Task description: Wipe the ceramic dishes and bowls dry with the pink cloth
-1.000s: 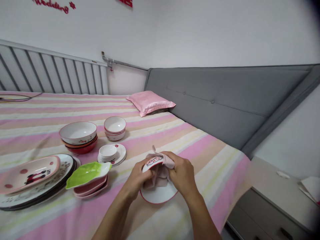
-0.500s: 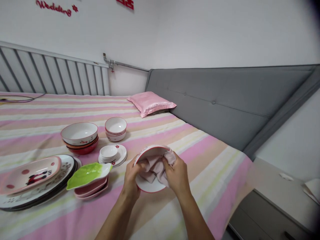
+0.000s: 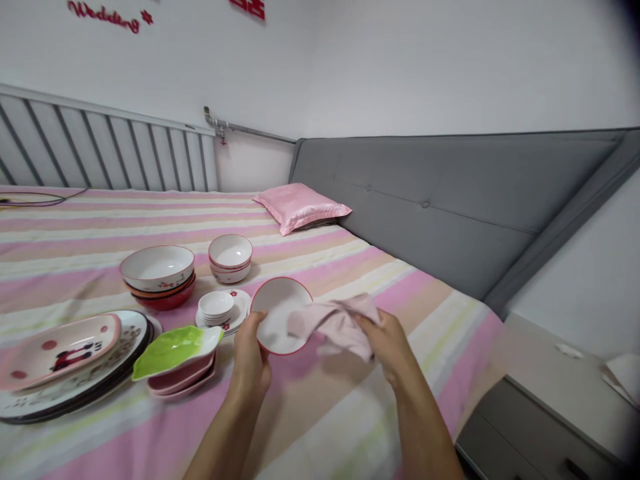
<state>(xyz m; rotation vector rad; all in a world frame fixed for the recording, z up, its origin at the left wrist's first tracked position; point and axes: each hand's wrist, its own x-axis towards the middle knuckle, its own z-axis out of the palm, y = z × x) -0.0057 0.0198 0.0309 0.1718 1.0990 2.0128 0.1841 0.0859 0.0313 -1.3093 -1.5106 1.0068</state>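
A white bowl [image 3: 276, 303] with a red rim is tilted toward me, its inside showing; my left hand [image 3: 251, 360] grips its lower left edge, thumb over the rim. My right hand [image 3: 387, 343] is closed on a pale pink cloth [image 3: 347, 325], whose loose end hangs in front of the bowl's right side. Just left of the held bowl is a stack of small white dishes [image 3: 216, 305] on flowered saucers [image 3: 243, 303]. Behind them stands a stack of red-rimmed bowls [image 3: 230, 253].
Larger bowls [image 3: 159, 270] are stacked at left. Nearer lie a green leaf-shaped dish [image 3: 175, 350] on pink dishes [image 3: 185, 380] and a stack of oval plates [image 3: 65, 353]. A pink pillow [image 3: 303, 207] rests against the grey headboard [image 3: 425, 180]. A nightstand [image 3: 545, 427] stands right of the striped bed.
The cloth has come out of the bowl and moved right with my right hand. My left hand has shifted the bowl left and turned its inside more toward me.
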